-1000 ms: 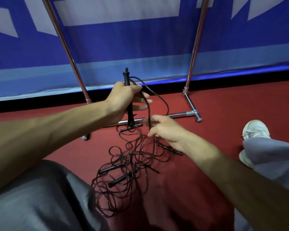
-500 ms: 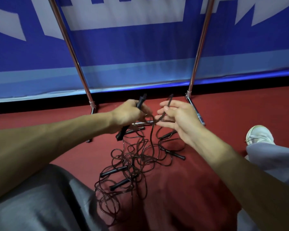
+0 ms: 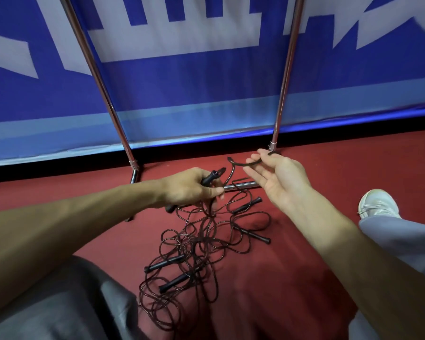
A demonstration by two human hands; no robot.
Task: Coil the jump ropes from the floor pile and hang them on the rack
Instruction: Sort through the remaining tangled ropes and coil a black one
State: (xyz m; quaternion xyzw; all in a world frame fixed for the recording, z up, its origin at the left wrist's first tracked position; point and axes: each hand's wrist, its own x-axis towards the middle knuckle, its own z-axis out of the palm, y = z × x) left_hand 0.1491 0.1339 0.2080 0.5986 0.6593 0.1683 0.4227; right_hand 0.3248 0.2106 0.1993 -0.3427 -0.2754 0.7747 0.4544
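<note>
- Tangle first: the floor pile (image 3: 196, 246) of black jump ropes sprawls on the red floor (image 3: 268, 290), nearer the person than either hand, with loose handles poking out at every angle.
- Just above its far edge, the left hand (image 3: 192, 190) is wrapped tight round one handle (image 3: 210, 177). The handle's long axis slants up and to the right, and loops hang from under the fist into the pile.
- Across a short gap, the right hand (image 3: 277, 177) sits palm up, thumb and fingertips pinching a curved stretch of cord (image 3: 243, 164), the other fingers relaxed.
- That stretch runs left to right between the hands. My read is that the left hand anchors and the right carries the next loop across to it.
- Beyond them stands the rack (image 3: 286, 77). Its low bar (image 3: 243, 185) lies just behind the hands and the uprights climb out of frame, so the hanging rail isn't in view.
</note>
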